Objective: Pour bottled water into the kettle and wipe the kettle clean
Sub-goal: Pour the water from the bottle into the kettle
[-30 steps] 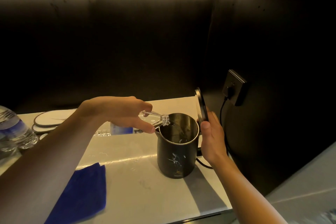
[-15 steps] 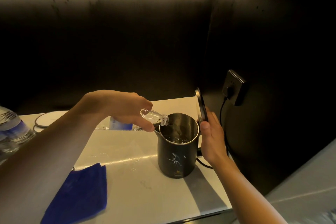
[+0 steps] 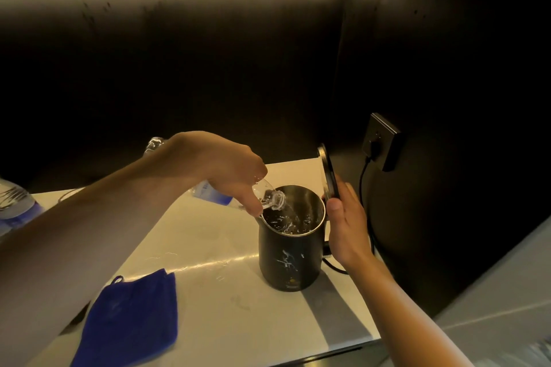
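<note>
A black kettle [image 3: 290, 259] with white marbling stands on the pale counter, its lid [image 3: 328, 176] swung upright. My left hand [image 3: 220, 167] grips a clear water bottle [image 3: 214, 194] with a blue label, tilted steeply neck-down over the kettle's mouth. Water streams from the bottle into the kettle and ripples inside. My right hand [image 3: 347, 226] rests against the kettle's handle side, thumb by the raised lid. A blue cloth [image 3: 131, 322] lies flat at the counter's front left.
A second water bottle [image 3: 15, 208] stands at the far left edge. A wall socket [image 3: 383, 140] with a plugged black cable [image 3: 368, 217] sits right of the kettle. Dark walls enclose the counter [image 3: 226, 316] behind and to the right.
My left hand has lifted the bottle's base higher, so it tilts more steeply. The water level in the kettle has risen. The right hand and the lid have stayed put.
</note>
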`<state>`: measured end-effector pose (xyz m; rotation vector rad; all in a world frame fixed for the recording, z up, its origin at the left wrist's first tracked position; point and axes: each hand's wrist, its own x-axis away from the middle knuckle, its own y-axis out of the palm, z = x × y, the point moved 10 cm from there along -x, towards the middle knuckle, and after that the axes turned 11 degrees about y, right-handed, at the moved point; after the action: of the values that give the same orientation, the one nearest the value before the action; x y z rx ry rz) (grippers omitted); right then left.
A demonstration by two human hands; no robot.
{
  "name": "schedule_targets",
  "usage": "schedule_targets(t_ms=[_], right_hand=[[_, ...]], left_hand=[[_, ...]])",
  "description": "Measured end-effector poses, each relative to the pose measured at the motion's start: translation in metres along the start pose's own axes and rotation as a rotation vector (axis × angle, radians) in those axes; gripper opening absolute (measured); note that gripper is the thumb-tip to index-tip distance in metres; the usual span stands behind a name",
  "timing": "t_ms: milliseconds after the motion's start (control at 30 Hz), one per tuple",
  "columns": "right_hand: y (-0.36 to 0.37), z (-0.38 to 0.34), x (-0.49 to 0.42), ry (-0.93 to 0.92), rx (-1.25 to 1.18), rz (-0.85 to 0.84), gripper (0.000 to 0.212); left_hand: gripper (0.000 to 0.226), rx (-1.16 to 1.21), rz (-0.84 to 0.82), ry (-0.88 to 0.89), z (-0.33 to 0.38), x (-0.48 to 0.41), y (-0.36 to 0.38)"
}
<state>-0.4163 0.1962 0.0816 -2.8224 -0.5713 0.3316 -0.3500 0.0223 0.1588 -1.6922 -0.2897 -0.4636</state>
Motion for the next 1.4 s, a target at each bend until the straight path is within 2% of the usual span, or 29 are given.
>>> schedule_targets(t_ms=[267, 400, 500, 600, 667, 733, 833, 933, 1067, 1167, 1200, 1300, 1400], right_hand=[[0.001, 0.000, 0.000, -0.008, 0.004, -0.010, 0.078], [0.000, -0.001, 0.001, -0.014, -0.004, -0.009, 0.078], [0.000, -0.002, 0.002, -0.006, -0.018, -0.004, 0.078], [-0.001, -0.003, 0.003, -0.010, -0.030, 0.001, 0.081], [-0.001, -0.006, 0.004, -0.036, -0.033, -0.003, 0.096], [-0.001, -0.008, 0.005, -0.051, -0.026, -0.003, 0.108], [-0.002, -0.007, 0.004, -0.051, -0.018, 0.014, 0.102], [-0.002, -0.006, 0.005, -0.058, -0.034, 0.017, 0.102], [-0.005, 0.001, 0.003, -0.039, -0.018, 0.066, 0.074], [-0.004, 0.002, 0.002, -0.044, -0.022, 0.057, 0.046], [-0.004, 0.001, 0.002, -0.056, -0.025, 0.057, 0.043], [-0.005, 0.004, 0.002, -0.068, -0.010, 0.077, 0.062], [-0.006, 0.005, 0.003, -0.070, 0.009, 0.097, 0.054]], left_hand=[[0.048, -0.062, 0.004, 0.004, 0.011, -0.007, -0.009], [0.056, 0.032, 0.051, 0.024, 0.009, -0.008, -0.002], [0.053, 0.167, 0.087, 0.004, -0.002, -0.009, 0.012], [0.063, 0.045, 0.194, 0.037, -0.005, -0.005, 0.007], [0.071, 0.034, 0.273, 0.025, -0.009, -0.001, 0.007], [0.074, 0.151, 0.358, -0.008, -0.018, 0.005, 0.015], [0.070, 0.511, 0.508, -0.016, -0.033, 0.017, 0.038], [0.075, 0.795, 0.747, -0.005, -0.047, 0.035, 0.057], [0.064, 1.090, 1.005, -0.108, -0.078, 0.053, 0.100], [0.060, 1.192, 1.122, -0.224, -0.099, 0.060, 0.140], [0.061, 1.214, 1.147, -0.261, -0.104, 0.061, 0.153], [0.067, 1.261, 1.179, -0.353, -0.110, 0.060, 0.187], [0.070, 1.224, 1.210, -0.396, -0.106, 0.062, 0.205]])
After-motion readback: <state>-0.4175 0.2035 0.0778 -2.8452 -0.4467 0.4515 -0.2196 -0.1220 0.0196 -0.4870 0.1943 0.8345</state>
